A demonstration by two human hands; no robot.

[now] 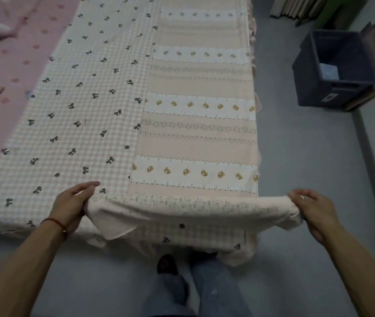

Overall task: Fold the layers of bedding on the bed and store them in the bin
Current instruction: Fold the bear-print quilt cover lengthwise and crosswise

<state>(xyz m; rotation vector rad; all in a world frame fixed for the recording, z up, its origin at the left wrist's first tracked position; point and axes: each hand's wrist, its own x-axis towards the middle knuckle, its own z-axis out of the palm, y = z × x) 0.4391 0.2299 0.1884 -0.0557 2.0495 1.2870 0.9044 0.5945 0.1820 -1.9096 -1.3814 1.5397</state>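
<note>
gripping bear-striped sheet (195,138) near edge, left hand (71,205), right hand (314,208)

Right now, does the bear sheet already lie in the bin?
No, the bear sheet lies on the bed, both hands gripping its near edge, apart from the bin.

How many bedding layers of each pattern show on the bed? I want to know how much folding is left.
Peach bear-striped sheet, near end held by the left hand and right hand: 1
Checked sheet with bows: 1
Pink dotted sheet: 1
Total: 3
</note>
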